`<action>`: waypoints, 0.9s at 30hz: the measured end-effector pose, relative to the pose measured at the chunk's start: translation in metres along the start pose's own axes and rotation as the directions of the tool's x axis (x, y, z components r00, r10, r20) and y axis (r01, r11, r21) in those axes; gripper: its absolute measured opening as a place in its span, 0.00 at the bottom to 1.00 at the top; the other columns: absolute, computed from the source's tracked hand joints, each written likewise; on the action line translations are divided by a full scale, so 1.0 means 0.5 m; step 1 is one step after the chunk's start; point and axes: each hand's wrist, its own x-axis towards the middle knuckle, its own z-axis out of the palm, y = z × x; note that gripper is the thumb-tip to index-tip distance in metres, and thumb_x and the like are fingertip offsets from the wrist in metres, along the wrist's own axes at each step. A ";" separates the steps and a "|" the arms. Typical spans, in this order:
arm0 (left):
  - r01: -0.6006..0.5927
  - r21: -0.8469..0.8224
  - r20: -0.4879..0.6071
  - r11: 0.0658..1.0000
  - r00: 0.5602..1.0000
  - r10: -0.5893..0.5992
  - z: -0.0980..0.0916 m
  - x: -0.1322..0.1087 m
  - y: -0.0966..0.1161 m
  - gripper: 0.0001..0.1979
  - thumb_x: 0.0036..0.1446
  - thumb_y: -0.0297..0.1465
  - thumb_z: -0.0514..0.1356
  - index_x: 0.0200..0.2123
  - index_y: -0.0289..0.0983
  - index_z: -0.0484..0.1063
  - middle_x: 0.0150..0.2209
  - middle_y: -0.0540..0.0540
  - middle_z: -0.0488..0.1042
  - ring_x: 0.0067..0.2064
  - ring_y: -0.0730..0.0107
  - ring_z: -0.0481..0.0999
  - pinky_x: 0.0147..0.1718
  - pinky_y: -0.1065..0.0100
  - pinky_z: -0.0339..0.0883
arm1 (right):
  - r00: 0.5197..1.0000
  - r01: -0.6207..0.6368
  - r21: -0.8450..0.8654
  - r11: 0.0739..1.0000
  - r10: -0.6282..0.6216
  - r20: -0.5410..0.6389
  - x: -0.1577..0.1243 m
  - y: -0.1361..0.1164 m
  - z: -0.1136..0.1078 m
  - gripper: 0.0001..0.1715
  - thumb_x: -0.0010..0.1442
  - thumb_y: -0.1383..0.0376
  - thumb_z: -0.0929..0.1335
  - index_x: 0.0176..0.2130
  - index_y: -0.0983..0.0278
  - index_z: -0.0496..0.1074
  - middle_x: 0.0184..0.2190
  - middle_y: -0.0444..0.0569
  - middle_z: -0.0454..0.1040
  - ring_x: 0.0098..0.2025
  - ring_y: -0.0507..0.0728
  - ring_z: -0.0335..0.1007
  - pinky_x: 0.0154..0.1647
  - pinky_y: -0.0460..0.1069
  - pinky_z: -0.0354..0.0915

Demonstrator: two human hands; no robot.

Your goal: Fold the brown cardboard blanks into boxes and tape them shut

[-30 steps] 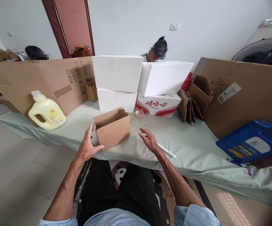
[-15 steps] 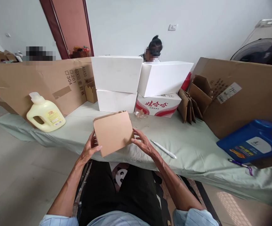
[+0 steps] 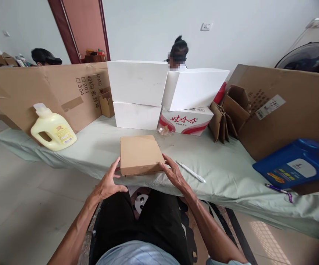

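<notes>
A small, flat brown cardboard box (image 3: 141,152) lies on the green-covered table (image 3: 93,141) near its front edge, lid side up and closed. At its left side is my left hand (image 3: 108,184), fingers apart and thumb off the box; the fingertips are close to the side, perhaps touching. My right hand (image 3: 174,173) grips the front right corner, thumb on the corner and fingers along the right side. Just right of that hand lies a slim white pen-like tool (image 3: 191,171). A crumpled piece of clear plastic (image 3: 165,130) sits behind the box.
White boxes (image 3: 137,84) stand stacked behind, beside a red-and-white carton (image 3: 187,120). Folded cardboard pieces (image 3: 222,121) lean at the right. A yellow jug (image 3: 54,129) is left; a blue bottle (image 3: 294,163) and purple pen (image 3: 279,190) are right. Two people sit beyond the cardboard panels.
The tilted box has come down flat on the table, a little to the right. My left hand has loosened from it, its thumb moving away; my right hand stays at the right side.
</notes>
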 end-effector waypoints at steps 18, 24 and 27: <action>-0.363 0.582 -0.137 0.728 0.839 0.527 0.057 0.094 0.002 0.60 0.61 0.30 0.74 0.82 0.44 0.36 0.79 0.26 0.55 0.80 0.38 0.60 0.74 0.39 0.66 | 1.000 0.004 0.006 1.000 -0.004 -0.025 -0.009 -0.004 -0.010 0.42 0.69 0.34 0.67 0.65 0.59 0.79 0.63 0.57 0.80 0.57 0.70 0.79 0.57 0.63 0.76; -0.313 0.466 -0.220 0.827 0.865 0.451 0.073 0.074 0.060 0.54 0.63 0.32 0.72 0.81 0.47 0.43 0.78 0.30 0.57 0.80 0.41 0.60 0.74 0.39 0.65 | 0.994 0.044 -0.051 0.998 -0.049 -0.102 -0.025 -0.037 -0.026 0.40 0.68 0.35 0.68 0.62 0.59 0.80 0.55 0.56 0.82 0.51 0.66 0.76 0.48 0.57 0.75; -0.279 0.395 -0.193 0.875 0.906 0.376 0.060 0.057 0.104 0.57 0.61 0.32 0.74 0.81 0.50 0.41 0.80 0.32 0.55 0.78 0.41 0.63 0.68 0.45 0.74 | 0.989 0.061 -0.101 0.993 -0.073 -0.128 -0.023 -0.072 -0.052 0.37 0.70 0.37 0.67 0.57 0.61 0.82 0.48 0.54 0.81 0.48 0.64 0.75 0.46 0.54 0.72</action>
